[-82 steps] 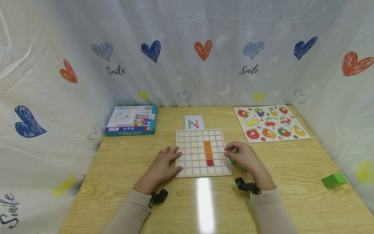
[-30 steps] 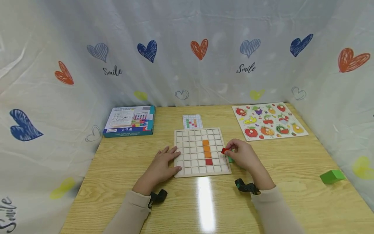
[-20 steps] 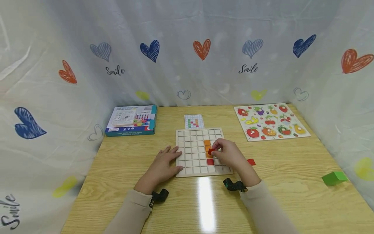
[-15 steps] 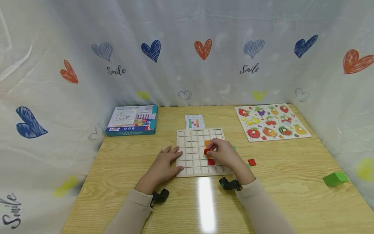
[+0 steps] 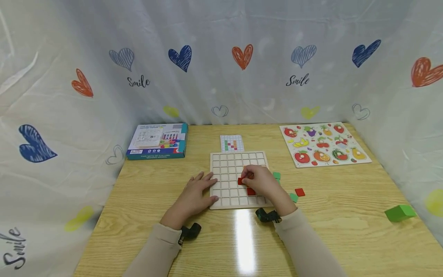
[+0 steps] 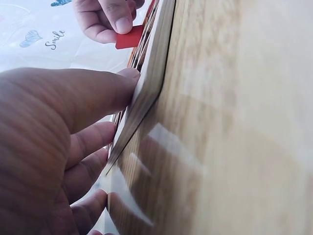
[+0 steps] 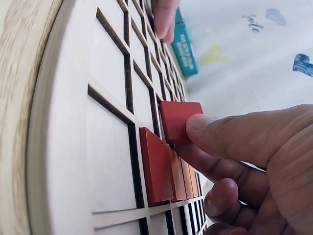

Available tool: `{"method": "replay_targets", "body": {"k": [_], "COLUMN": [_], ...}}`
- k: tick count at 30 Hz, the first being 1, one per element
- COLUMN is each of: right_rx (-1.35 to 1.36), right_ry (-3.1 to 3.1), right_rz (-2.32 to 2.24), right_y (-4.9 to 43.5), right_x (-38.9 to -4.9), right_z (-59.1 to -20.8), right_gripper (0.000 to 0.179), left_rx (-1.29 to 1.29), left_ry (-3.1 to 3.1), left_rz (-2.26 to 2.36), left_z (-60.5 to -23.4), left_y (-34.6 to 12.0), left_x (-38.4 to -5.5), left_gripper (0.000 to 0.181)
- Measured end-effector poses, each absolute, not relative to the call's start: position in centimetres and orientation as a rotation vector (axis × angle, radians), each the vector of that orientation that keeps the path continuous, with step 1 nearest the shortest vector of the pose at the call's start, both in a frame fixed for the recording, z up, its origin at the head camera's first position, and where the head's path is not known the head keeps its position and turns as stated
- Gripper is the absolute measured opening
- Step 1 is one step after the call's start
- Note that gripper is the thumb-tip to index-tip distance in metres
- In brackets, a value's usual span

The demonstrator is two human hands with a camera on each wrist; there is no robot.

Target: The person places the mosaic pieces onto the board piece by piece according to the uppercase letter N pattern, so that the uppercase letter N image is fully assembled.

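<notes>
A square wooden grid board [image 5: 223, 194] lies on the table. My left hand [image 5: 194, 196] rests at its left edge, thumb and fingertips on the frame. Over the middle of the board my right hand [image 5: 261, 181] pinches a red square tile [image 7: 178, 120] between thumb and fingers, close above the cells. Another red tile [image 7: 155, 169] sits in a cell just beside it, with orange tiles [image 7: 179, 174] in a line beyond, best seen in the right wrist view. In the head view the right hand covers most of the orange ones.
Several green tiles [image 5: 293, 197] and a loose red tile [image 5: 300, 192] lie right of the board. Behind it is a pattern card [image 5: 232, 137]. A boxed set [image 5: 157, 154] stands back left, a fruit puzzle [image 5: 325, 145] back right, a green block [image 5: 400, 212] far right.
My right hand has picked up a red tile from beside the board's right edge and carried it left over the grid. My left hand stays on the board's left edge.
</notes>
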State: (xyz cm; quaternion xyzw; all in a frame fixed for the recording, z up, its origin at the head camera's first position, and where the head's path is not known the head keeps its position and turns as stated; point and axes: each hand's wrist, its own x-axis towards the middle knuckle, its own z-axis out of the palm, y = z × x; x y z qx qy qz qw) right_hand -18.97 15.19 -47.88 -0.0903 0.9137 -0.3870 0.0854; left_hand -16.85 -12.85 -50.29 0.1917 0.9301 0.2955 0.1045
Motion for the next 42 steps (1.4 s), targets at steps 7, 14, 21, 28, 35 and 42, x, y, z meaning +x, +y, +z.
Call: {"method": "replay_targets", "body": {"k": [7,14,21,28,35,42], "right_rx": [-0.294,-0.319,-0.352,-0.362,-0.336,-0.391], "right_ry": [2.71,2.695,2.711,2.715,2.722,2.76], "right_rz": [-1.119,-1.117,-1.072,-1.026,-1.006,-1.01], "right_y": [15.24,15.19,15.35,15.27,15.01,15.57], "right_x": [-18.93,-18.96,-19.17,-19.25,-19.28,-19.28], "right_z": [-47.85,-47.93,-48.3,-48.25,-48.15,-48.02], "right_gripper": [0.006,0.005,0.004,0.004,0.004,0.006], "left_rx": [0.556,0.559,0.563,0.563,0.553,0.557], "left_ry": [2.738,2.738,2.737,2.74,2.742,2.741], "left_rz": [0.878,0.889,0.887,0.878,0.879,0.885], "left_z": [-50.2,-50.19,-50.14,-50.24,-50.32,-50.3], "left_y": [-12.86,-12.91,-12.84,-12.79,-12.8,-12.81], "left_x": [-16.81,-16.77,-16.77,-16.84,-16.89,-16.89], "left_gripper": [0.066,0.066,0.066,0.066,0.066,0.066]}}
